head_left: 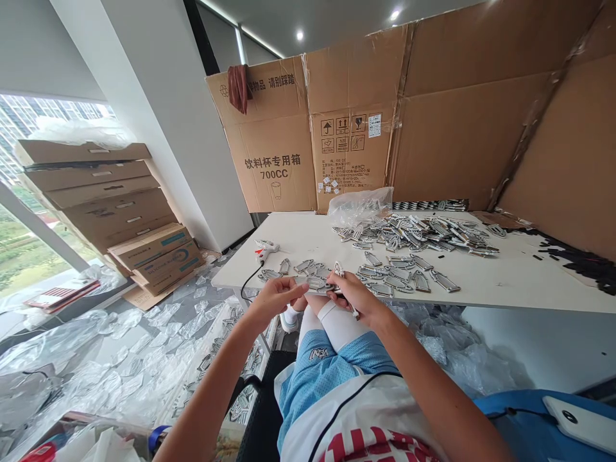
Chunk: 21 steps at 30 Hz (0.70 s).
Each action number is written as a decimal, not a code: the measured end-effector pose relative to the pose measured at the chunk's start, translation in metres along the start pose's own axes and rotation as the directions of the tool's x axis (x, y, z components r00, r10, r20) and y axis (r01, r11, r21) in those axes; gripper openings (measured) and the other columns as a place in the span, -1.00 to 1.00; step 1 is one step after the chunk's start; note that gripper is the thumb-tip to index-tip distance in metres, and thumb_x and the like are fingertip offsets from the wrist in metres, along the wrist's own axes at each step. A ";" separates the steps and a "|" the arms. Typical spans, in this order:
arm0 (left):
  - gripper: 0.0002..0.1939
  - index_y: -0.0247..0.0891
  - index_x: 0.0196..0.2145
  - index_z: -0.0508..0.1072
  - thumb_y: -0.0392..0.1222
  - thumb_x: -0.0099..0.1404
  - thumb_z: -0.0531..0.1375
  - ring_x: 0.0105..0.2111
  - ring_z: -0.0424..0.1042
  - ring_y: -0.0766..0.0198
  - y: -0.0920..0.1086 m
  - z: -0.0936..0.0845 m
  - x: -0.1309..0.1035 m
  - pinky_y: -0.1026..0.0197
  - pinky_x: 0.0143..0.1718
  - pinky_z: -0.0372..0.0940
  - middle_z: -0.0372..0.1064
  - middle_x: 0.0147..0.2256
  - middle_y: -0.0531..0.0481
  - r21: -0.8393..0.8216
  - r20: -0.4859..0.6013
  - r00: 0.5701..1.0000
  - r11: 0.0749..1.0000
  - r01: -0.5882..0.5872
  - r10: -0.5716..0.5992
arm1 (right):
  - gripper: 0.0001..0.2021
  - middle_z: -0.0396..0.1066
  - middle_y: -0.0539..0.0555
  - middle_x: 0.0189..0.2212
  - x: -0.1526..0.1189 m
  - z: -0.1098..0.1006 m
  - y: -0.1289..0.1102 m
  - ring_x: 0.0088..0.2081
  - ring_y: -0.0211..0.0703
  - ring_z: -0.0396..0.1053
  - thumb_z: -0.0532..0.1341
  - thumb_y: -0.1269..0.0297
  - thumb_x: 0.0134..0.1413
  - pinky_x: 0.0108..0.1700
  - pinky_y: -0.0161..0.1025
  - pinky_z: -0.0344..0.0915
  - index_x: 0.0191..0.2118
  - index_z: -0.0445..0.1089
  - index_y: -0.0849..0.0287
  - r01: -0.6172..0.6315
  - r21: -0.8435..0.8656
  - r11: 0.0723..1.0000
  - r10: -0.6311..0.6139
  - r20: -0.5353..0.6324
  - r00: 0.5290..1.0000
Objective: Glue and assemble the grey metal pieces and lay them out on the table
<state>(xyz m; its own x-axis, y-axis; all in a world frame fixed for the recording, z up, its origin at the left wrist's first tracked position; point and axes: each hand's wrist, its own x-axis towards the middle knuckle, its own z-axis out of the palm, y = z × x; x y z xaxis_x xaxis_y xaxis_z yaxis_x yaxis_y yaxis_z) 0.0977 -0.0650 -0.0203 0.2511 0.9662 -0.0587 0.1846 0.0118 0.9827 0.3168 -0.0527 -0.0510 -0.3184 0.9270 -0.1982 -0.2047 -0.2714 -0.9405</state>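
My left hand (280, 297) is at the table's front edge, thumb and fingers pinched together. What it pinches, if anything, is too small to make out. My right hand (362, 298) is closed around a silvery metal piece (338, 269), whose ends stick out above and below the fingers. Just beyond both hands lies a loose group of loop-shaped metal frames (315, 268). More frames (397, 274) are spread to the right of my right hand. A white glue gun (266, 249) with a black cord rests beyond my left hand.
A heap of metal frames (423, 232) and a clear plastic bag (360, 205) are at the back of the white table (298, 231). Cardboard walls (356, 83) stand behind. Black strips (584, 263) lie far right. Stacked boxes (158, 256) and plastic wrap (139, 346) are at left.
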 end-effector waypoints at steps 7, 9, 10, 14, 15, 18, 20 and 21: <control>-0.52 -0.24 -0.63 0.40 0.11 0.17 0.47 -0.55 0.14 0.34 -0.004 -0.012 0.001 0.30 -0.52 -0.04 0.25 -0.64 0.07 0.277 -0.025 0.997 0.959 -0.068 0.078 | -0.85 0.26 -0.10 -0.57 -0.004 0.004 0.003 -0.57 -0.34 0.10 0.35 0.22 0.11 -0.56 -0.37 0.03 -0.30 0.36 0.09 0.064 -0.150 0.987 -0.063 0.012 0.998; -0.53 -0.24 -0.63 0.42 0.10 0.16 0.47 -0.55 0.14 0.33 -0.006 -0.012 0.001 0.29 -0.51 -0.04 0.26 -0.64 0.07 0.284 -0.013 0.996 0.955 -0.081 0.088 | -0.85 0.29 -0.08 -0.54 -0.003 0.004 0.006 -0.55 -0.33 0.14 0.36 0.23 0.11 -0.53 -0.36 0.08 -0.30 0.38 0.10 0.093 -0.180 0.979 -0.090 0.023 0.996; -0.54 -0.24 -0.63 0.43 0.10 0.15 0.48 -0.55 0.14 0.33 -0.006 -0.013 0.001 0.29 -0.51 -0.05 0.27 -0.63 0.07 0.290 -0.009 0.995 0.953 -0.089 0.095 | -0.86 0.30 -0.08 -0.53 -0.002 0.003 0.007 -0.55 -0.32 0.15 0.35 0.23 0.12 -0.52 -0.36 0.08 -0.30 0.38 0.10 0.111 -0.203 0.973 -0.107 0.030 0.994; -0.54 -0.24 -0.64 0.41 0.07 0.16 0.46 -0.54 0.11 0.33 -0.009 -0.013 0.003 0.28 -0.51 -0.05 0.29 -0.62 0.07 0.349 -0.017 0.991 0.930 -0.116 0.130 | -0.89 0.31 -0.08 -0.53 0.000 0.003 0.011 -0.52 -0.29 0.20 0.30 0.22 0.15 -0.49 -0.35 0.12 -0.29 0.38 0.11 0.184 -0.293 0.938 -0.173 0.064 0.983; -0.55 -0.23 -0.64 0.40 0.06 0.17 0.45 -0.55 0.11 0.33 -0.010 -0.013 0.003 0.28 -0.51 -0.04 0.29 -0.62 0.07 0.370 -0.024 0.991 0.922 -0.115 0.134 | -0.89 0.31 -0.08 -0.53 0.000 0.003 0.011 -0.51 -0.28 0.21 0.28 0.21 0.15 -0.49 -0.35 0.12 -0.30 0.38 0.11 0.198 -0.310 0.930 -0.185 0.070 0.980; -0.57 -0.23 -0.63 0.37 0.02 0.19 0.42 -0.54 0.13 0.33 -0.011 -0.012 0.004 0.27 -0.49 -0.01 0.30 -0.62 0.07 0.427 -0.036 0.992 0.899 -0.094 0.121 | -0.89 0.29 -0.09 -0.55 0.000 0.005 0.012 -0.51 -0.28 0.20 0.24 0.21 0.17 -0.48 -0.34 0.11 -0.32 0.36 0.11 0.219 -0.351 0.910 -0.205 0.077 0.976; -0.58 -0.22 -0.63 0.35 -0.01 0.19 0.41 -0.55 0.14 0.33 -0.011 -0.010 0.003 0.27 -0.49 0.00 0.31 -0.62 0.07 0.456 -0.037 0.994 0.887 -0.072 0.100 | -0.90 0.29 -0.09 -0.56 0.000 0.006 0.014 -0.51 -0.28 0.20 0.22 0.21 0.18 -0.47 -0.34 0.12 -0.31 0.36 0.10 0.219 -0.373 0.902 -0.205 0.078 0.976; -0.59 -0.21 -0.63 0.34 -0.02 0.19 0.40 -0.56 0.14 0.33 -0.010 -0.009 0.003 0.27 -0.50 -0.01 0.31 -0.63 0.07 0.465 -0.032 0.996 0.883 -0.063 0.088 | -0.90 0.29 -0.09 -0.56 0.000 0.006 0.015 -0.51 -0.27 0.21 0.22 0.21 0.19 -0.46 -0.34 0.12 -0.31 0.35 0.10 0.217 -0.379 0.899 -0.202 0.080 0.976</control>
<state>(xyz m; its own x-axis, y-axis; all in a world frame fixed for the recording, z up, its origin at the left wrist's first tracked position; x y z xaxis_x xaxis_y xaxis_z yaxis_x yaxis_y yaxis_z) 0.0879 -0.0598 -0.0290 0.2358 0.9712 0.0334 0.5892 -0.1702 0.7898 0.3082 -0.0580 -0.0631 -0.3432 0.9391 0.0187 0.0979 0.0555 -0.9936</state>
